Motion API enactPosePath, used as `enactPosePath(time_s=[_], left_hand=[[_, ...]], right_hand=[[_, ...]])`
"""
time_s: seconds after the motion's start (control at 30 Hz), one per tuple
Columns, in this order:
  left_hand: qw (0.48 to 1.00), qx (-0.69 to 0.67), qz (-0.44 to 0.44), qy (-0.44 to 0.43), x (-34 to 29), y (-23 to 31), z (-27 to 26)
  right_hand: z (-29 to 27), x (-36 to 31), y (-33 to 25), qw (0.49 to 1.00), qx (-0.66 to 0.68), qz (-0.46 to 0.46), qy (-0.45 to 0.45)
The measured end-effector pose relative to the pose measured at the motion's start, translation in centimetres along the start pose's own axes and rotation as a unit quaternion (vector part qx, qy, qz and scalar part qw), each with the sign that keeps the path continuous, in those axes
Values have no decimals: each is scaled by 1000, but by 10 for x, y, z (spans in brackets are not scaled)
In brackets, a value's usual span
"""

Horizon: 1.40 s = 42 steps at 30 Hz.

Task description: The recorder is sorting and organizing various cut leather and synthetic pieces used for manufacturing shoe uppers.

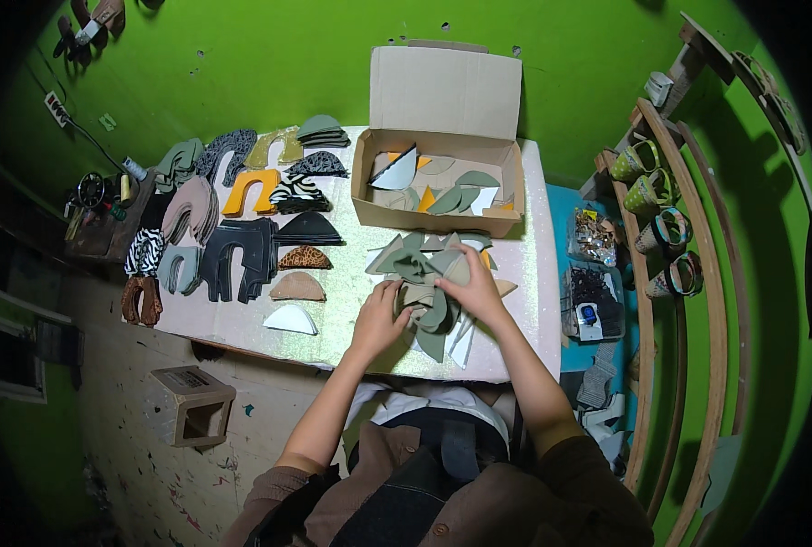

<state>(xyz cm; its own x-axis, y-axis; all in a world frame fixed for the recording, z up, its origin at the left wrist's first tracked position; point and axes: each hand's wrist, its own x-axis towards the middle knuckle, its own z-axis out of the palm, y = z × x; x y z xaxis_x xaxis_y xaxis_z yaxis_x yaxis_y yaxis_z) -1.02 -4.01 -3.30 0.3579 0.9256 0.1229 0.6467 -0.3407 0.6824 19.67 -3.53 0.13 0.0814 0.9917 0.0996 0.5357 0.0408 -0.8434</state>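
Observation:
In front of me on the table lies a loose pile of cut material pieces point(431, 348), grey-green, beige and white, many curved or pointed. My left hand point(378, 319) is at the pile's left side, fingers curled on a beige cut piece point(418, 295). On the right side, my right hand point(476, 290) grips a beige half-round piece point(457, 270), its thumb toward the middle of the pile. Beyond the hands an open cardboard box point(438, 221) holds more half-round and pointed pieces in green, white and orange.
Neat stacks of cut pieces fill the table's left half, including black arches point(242, 260) and white half-rounds point(291, 319). Right of the table, a wooden rack point(647, 264) carries sandals and plastic tubs point(594, 305) hold small parts. A small carton point(191, 406) stands on the floor.

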Motion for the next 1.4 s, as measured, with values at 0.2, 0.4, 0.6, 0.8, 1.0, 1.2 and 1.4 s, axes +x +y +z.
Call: enactPosePath(time_s=[0.2, 0.4, 0.6, 0.8, 1.0, 1.2, 1.4], left_hand=[[996, 76, -15, -44, 7, -10, 11], [981, 189, 4, -36, 24, -11, 16], [977, 152, 108, 107, 38, 2, 2], [980, -168, -37, 101, 52, 28, -20], [977, -159, 16, 143, 51, 26, -24], [985, -130, 21, 110, 47, 28, -16], [987, -21, 104, 119, 46, 38, -8]], right_hand=[[-7, -1, 12, 973, -208, 13, 96], [18, -18, 11, 962, -236, -117, -76], [23, -9, 10, 980, -159, -99, -65], [0, 13, -6, 998, 8, -59, -30], [-13, 24, -22, 996, 7, -83, 25], [-21, 28, -3, 998, 11, -51, 38], [-26, 29, -3, 991, 92, -81, -62]])
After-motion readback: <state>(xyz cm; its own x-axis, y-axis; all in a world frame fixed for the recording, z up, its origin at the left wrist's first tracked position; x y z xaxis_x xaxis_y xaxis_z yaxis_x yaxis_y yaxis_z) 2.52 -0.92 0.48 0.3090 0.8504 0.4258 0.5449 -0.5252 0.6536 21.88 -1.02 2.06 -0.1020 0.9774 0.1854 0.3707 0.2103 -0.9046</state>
